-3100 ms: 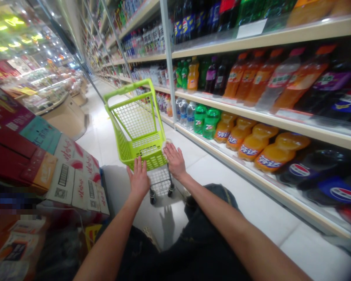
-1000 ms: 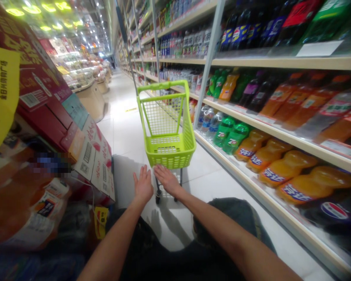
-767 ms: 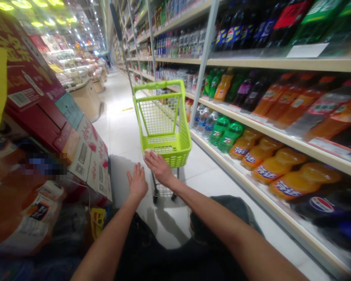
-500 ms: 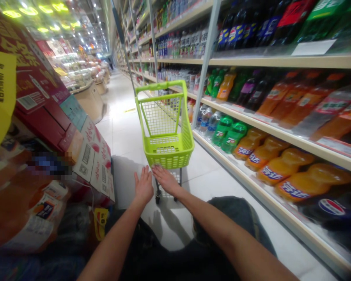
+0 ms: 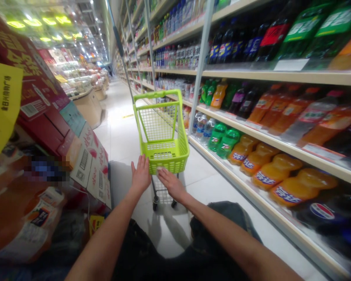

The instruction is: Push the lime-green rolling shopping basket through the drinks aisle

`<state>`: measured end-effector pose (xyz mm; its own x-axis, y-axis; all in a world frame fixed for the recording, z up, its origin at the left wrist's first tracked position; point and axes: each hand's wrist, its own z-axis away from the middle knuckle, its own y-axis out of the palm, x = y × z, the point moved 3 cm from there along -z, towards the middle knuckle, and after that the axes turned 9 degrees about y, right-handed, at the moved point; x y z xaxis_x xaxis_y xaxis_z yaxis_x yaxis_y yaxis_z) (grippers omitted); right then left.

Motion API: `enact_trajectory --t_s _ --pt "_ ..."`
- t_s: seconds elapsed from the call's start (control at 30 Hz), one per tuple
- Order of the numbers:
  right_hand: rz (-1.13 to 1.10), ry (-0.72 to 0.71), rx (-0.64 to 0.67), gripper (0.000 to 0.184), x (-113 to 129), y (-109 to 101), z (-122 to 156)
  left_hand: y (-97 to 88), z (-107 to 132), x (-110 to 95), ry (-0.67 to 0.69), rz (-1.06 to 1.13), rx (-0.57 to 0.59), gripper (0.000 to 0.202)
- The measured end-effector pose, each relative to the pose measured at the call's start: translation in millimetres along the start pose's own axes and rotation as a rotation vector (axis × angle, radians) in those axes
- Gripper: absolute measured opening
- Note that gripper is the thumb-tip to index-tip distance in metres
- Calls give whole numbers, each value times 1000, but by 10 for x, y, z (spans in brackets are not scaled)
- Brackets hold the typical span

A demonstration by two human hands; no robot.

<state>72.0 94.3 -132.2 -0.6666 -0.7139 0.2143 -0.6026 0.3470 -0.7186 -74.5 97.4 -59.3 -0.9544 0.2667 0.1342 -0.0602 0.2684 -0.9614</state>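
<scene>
A lime-green shopping cart (image 5: pixel 167 167) stands upright on the white floor in front of me, its basket showing no goods inside. My left hand (image 5: pixel 140 174) is at the near left corner of the basket, fingers stretched out and a little spread. Close to the basket's front face is my right hand (image 5: pixel 172 183), fingers extended flat and pointing up-left. Both palms face away from me, so whether they press on the plastic is hard to tell. Neither hand grasps anything. The cart's wheels (image 5: pixel 155 203) show below the basket.
Shelves (image 5: pixel 280 78) of soft drinks line the right side, with orange soda bottles (image 5: pixel 283 166) on the lowest level. On the left stand stacked cartons (image 5: pixel 89 164) and packs of orange drinks (image 5: pixel 26 214). A tiled aisle (image 5: pixel 117 101) runs ahead between shelves and display counters.
My left hand has moved up to the basket's corner, and the hands are slightly farther apart. In view, the cart sits a little lower and left as the camera shifts.
</scene>
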Motion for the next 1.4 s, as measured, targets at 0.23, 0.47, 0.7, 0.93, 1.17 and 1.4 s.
enact_trajectory --t_s 0.23,0.47,0.7,0.93,1.17,1.4 --pt "46 244 -225 44 -325 -607 -334 -12 -166 72 16 -3 99 60" --pt "138 345 -136 43 -540 -348 -199 -54 20 22 -11 13 104 63" --pt "76 249 -127 49 -609 -498 -12 -235 272 -185 12 47 118 61" --pt "84 323 -78 53 -969 -829 179 -298 505 -676 159 124 88 67" --pt "45 373 -96 58 -824 -961 290 -423 569 -1013 357 163 84 66" --pt "15 369 -147 55 -803 -1050 486 -480 371 -849 289 103 97 67"
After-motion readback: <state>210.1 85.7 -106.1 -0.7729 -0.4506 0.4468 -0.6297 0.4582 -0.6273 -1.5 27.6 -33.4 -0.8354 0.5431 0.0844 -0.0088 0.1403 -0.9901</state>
